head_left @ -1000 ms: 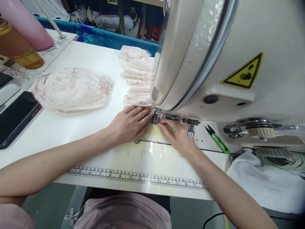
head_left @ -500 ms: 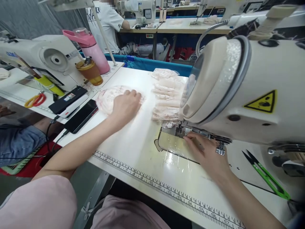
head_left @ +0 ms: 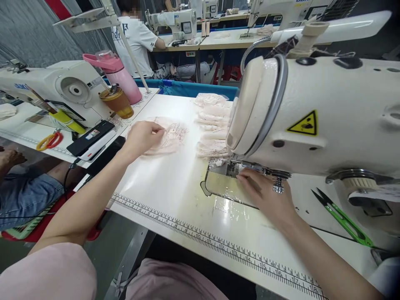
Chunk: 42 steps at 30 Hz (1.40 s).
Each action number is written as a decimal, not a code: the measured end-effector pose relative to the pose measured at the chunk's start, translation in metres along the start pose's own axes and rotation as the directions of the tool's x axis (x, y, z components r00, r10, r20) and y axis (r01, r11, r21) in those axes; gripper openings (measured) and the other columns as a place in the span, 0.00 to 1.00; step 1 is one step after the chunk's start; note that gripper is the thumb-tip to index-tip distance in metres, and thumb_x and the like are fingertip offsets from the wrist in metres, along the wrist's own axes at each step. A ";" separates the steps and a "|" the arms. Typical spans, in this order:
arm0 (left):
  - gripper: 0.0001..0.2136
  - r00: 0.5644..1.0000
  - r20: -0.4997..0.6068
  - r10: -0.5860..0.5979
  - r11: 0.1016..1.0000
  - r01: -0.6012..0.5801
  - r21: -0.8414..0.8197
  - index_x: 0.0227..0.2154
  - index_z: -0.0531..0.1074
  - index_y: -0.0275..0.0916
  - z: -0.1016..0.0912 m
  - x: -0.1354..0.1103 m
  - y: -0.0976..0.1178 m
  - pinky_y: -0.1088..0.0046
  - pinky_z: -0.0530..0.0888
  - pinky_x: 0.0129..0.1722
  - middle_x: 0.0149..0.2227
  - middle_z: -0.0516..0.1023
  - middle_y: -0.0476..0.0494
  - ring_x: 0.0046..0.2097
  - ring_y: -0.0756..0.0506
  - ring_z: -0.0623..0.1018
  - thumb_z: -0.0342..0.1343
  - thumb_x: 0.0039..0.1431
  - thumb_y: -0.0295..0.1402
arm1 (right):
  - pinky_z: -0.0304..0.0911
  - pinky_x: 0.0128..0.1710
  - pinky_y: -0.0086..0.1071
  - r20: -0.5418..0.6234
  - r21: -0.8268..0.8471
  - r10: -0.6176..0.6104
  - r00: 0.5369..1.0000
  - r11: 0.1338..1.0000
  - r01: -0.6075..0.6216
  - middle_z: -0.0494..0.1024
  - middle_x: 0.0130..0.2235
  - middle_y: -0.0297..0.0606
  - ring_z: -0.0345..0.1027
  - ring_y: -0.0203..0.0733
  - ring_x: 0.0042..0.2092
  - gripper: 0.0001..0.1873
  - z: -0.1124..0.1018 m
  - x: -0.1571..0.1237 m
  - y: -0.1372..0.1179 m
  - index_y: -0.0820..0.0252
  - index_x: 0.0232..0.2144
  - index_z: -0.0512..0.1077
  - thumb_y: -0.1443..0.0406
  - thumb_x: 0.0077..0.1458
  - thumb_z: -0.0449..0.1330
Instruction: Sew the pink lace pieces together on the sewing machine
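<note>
My left hand [head_left: 143, 139] is over the left part of a pale pink printed fabric piece [head_left: 173, 139] lying on the white table. Its thumb and fingers are pinched together at the cloth. My right hand [head_left: 270, 193] is beside the needle area of the sewing machine [head_left: 300, 91], below the machine head. Its thumb and forefinger come together near the presser foot [head_left: 233, 166]; whatever they hold is too small or hidden to name. Gathered pale pink fabric [head_left: 212, 129] lies in folds behind the needle, partly covered by the machine head.
Green thread snips [head_left: 343, 221] lie at the right. On the left are a black phone [head_left: 106, 156], a power bank [head_left: 90, 137], a brown cup [head_left: 118, 102], a pink bottle [head_left: 123, 81] and another sewing machine [head_left: 59, 83]. A printed ruler [head_left: 200, 237] runs along the front edge.
My left hand has moved left across the fabric piece, from lying over its right part to a pinch at its left. My right hand stays by the needle. The view has shifted slightly.
</note>
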<state>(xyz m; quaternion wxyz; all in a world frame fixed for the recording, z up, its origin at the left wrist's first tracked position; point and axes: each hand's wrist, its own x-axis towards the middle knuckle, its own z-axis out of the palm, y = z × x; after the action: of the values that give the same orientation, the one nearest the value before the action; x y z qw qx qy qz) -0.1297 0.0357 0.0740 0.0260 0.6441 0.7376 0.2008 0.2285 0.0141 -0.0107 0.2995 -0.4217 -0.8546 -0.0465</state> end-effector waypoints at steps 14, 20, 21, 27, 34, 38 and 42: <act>0.09 0.703 -0.664 0.255 0.966 -0.223 0.134 0.36 0.69 0.36 -0.068 -0.009 0.001 0.75 0.63 0.30 0.30 0.67 0.54 0.28 0.56 0.64 0.51 0.65 0.37 | 0.58 0.36 0.35 0.052 0.040 0.103 0.993 0.994 -0.105 0.81 0.30 0.32 0.68 0.36 0.24 0.14 0.000 0.000 0.001 0.55 0.36 0.77 0.58 0.65 0.53; 0.13 0.977 0.097 0.188 0.870 -0.120 -0.478 0.35 0.68 0.41 -0.019 -0.066 0.076 0.80 0.52 0.12 0.16 0.56 0.58 0.16 0.56 0.56 0.50 0.66 0.46 | 0.61 0.35 0.36 0.122 0.134 0.152 0.981 0.977 -0.168 0.82 0.35 0.33 0.71 0.39 0.31 0.14 -0.003 0.002 -0.001 0.54 0.38 0.78 0.59 0.65 0.53; 0.13 0.958 0.172 0.229 0.848 -0.110 -0.518 0.35 0.68 0.41 -0.008 -0.066 0.083 0.80 0.54 0.12 0.17 0.58 0.58 0.16 0.55 0.58 0.49 0.67 0.45 | 0.61 0.35 0.36 0.110 0.125 0.157 0.981 0.977 -0.170 0.82 0.35 0.34 0.72 0.40 0.33 0.14 -0.003 0.002 -0.001 0.54 0.38 0.78 0.59 0.65 0.52; 0.11 0.814 0.129 0.567 0.824 -0.562 -0.077 0.42 0.72 0.36 0.047 -0.060 0.101 0.74 0.69 0.22 0.34 0.80 0.44 0.28 0.48 0.77 0.47 0.69 0.35 | 0.63 0.37 0.39 0.063 0.029 0.214 0.975 0.976 -0.216 0.81 0.37 0.39 0.71 0.45 0.37 0.14 0.000 0.002 0.001 0.57 0.40 0.77 0.61 0.63 0.52; 0.16 0.470 0.036 0.882 0.463 -0.879 0.115 0.52 0.71 0.27 0.081 -0.090 0.109 0.61 0.77 0.51 0.53 0.76 0.33 0.55 0.38 0.76 0.50 0.68 0.32 | 0.63 0.41 0.38 0.095 -0.026 0.082 0.992 0.996 -0.080 0.80 0.40 0.36 0.71 0.42 0.39 0.17 0.001 -0.003 -0.004 0.51 0.46 0.75 0.68 0.62 0.50; 0.19 0.479 0.036 0.877 0.475 -0.875 0.094 0.55 0.69 0.26 0.095 -0.090 0.107 0.59 0.75 0.55 0.56 0.74 0.31 0.58 0.36 0.73 0.49 0.68 0.34 | 0.61 0.48 0.39 0.085 -0.062 0.013 0.996 0.998 -0.008 0.80 0.43 0.36 0.71 0.41 0.42 0.17 0.004 -0.006 -0.006 0.48 0.48 0.74 0.69 0.61 0.53; 0.19 0.506 0.027 0.862 0.504 -0.862 0.049 0.55 0.69 0.27 0.098 -0.083 0.103 0.58 0.75 0.55 0.56 0.73 0.31 0.58 0.36 0.74 0.52 0.67 0.35 | 0.61 0.48 0.37 0.104 -0.022 -0.009 0.995 1.000 0.011 0.79 0.43 0.37 0.71 0.42 0.46 0.15 0.004 -0.003 -0.004 0.50 0.46 0.75 0.69 0.61 0.53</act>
<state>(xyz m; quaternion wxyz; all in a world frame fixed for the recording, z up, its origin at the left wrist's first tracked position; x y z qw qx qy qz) 0.0103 -0.0092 0.0001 -0.0955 0.9259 0.3252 0.1668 0.2248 0.0106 -0.0150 0.2497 -0.4225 -0.8706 -0.0355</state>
